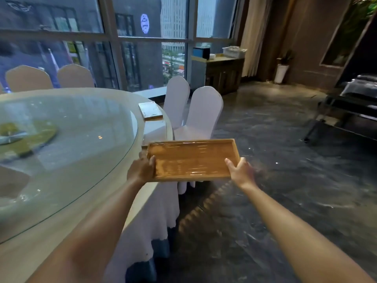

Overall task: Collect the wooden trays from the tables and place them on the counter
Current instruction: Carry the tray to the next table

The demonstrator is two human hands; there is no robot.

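I hold a rectangular wooden tray (191, 159) level in the air, just off the right edge of the round table (142, 193). My left hand (141, 168) grips its left short side, thumb over the rim. My right hand (240, 170) grips the near right corner. The tray carries nothing. A second wooden tray (150, 111) lies flat on the table's far right rim. A wooden counter (223, 73) stands by the window at the back, right of centre.
A glass turntable (67, 139) covers most of the table. Two white-covered chairs (202, 113) stand just beyond the held tray, and beige chairs (28, 78) stand at the far side. A dark trolley (350, 107) is at the right. The counter bears boxes (234, 51). Dark floor spreads rightward.
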